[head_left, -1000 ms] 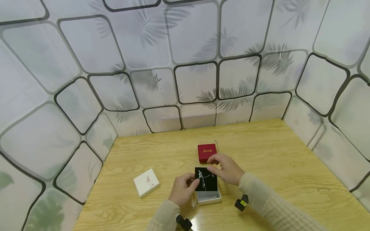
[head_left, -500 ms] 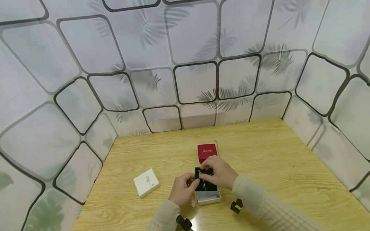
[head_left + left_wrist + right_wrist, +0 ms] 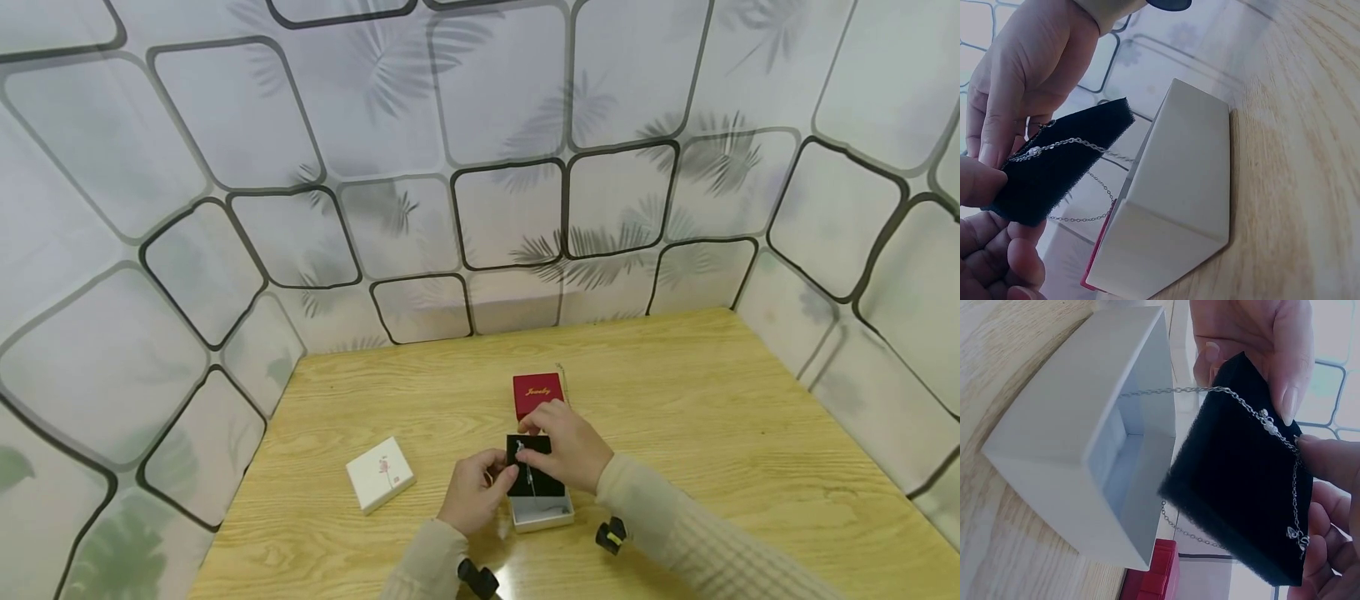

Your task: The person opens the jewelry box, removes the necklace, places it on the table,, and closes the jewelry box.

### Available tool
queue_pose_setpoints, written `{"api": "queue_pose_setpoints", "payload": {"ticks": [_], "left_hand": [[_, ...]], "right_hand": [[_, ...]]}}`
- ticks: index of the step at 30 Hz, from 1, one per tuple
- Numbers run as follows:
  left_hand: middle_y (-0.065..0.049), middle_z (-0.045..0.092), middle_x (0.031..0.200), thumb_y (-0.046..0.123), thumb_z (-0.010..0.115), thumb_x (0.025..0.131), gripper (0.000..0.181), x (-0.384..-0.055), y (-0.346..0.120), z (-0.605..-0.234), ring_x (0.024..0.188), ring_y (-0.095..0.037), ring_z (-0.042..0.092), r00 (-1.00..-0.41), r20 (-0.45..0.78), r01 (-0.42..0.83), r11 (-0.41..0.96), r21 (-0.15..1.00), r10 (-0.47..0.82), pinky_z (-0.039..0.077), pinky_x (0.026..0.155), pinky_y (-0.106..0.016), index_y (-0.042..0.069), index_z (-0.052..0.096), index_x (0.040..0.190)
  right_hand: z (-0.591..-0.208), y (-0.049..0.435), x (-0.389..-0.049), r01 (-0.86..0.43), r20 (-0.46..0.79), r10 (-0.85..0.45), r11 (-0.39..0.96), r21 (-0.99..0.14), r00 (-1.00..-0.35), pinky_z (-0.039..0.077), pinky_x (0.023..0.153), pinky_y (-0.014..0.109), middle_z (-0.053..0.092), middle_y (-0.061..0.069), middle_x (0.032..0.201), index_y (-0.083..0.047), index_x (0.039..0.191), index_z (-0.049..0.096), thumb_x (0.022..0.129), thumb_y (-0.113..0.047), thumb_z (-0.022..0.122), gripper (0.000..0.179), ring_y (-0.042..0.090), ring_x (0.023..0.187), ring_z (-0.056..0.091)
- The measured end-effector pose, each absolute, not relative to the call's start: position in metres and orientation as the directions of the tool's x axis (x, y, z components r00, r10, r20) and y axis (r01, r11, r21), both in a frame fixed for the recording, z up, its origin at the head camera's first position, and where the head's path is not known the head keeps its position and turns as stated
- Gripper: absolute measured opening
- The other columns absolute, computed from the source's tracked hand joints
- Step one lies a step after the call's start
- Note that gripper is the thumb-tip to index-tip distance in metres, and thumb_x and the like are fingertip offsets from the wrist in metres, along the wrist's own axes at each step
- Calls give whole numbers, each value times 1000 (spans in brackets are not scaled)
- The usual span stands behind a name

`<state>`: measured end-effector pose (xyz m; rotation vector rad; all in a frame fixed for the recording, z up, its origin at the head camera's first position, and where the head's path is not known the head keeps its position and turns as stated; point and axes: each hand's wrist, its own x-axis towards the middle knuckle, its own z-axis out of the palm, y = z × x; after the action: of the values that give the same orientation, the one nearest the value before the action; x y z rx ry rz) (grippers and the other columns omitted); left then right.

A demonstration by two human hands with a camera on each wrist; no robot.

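My left hand (image 3: 474,492) grips the left edge of a black foam pad (image 3: 1229,469), with the thumb on its face. My right hand (image 3: 570,446) is at the pad's upper part, thumb and index finger pinching a silver chain (image 3: 1288,444) there; its other fingers curl behind the pad. A small white bead and a clear heart-shaped charm show on the chain in the right wrist view. Strands hang off the pad toward an open white box (image 3: 1172,169), over which the pad is held tilted. The box stands on the table below both hands.
A white lid (image 3: 380,473) with a pink flower print lies to the left on the wooden table (image 3: 637,367). Behind the hands sits a red box (image 3: 537,392) with gold lettering. A thin chain (image 3: 565,383) lies along its right side. Patterned curtains surround the table.
My right hand has moved left, from the pad's upper right corner to the chain near its upper left part. The left hand and the pad have stayed nearly still.
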<state>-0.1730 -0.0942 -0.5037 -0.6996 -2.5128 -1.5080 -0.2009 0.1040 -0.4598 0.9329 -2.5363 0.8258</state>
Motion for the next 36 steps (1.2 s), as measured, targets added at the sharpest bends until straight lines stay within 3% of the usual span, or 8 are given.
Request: {"api": "queue_pose_setpoints", "payload": {"ticks": [15, 36], "left_hand": [[9, 62, 76, 18, 61, 94, 10, -173, -94, -504, 66, -2, 52, -885, 309, 439, 402, 804, 348, 46, 57, -20, 12, 68, 93], [6, 62, 75, 11, 61, 92, 9, -172, -95, -504, 65, -4, 53, -872, 310, 449, 368, 814, 379, 46, 56, -20, 10, 69, 96]], "right_hand": [[-456, 104, -201, -640, 411, -493, 638, -428, -767, 49, 72, 25, 55, -14, 85, -22, 89, 67, 82, -28, 78, 14, 9, 82, 51], [-453, 106, -200, -580, 361, -455, 603, -548, -814, 46, 68, 25, 50, -13, 77, -23, 86, 60, 86, -24, 73, 14, 7, 73, 48]]}}
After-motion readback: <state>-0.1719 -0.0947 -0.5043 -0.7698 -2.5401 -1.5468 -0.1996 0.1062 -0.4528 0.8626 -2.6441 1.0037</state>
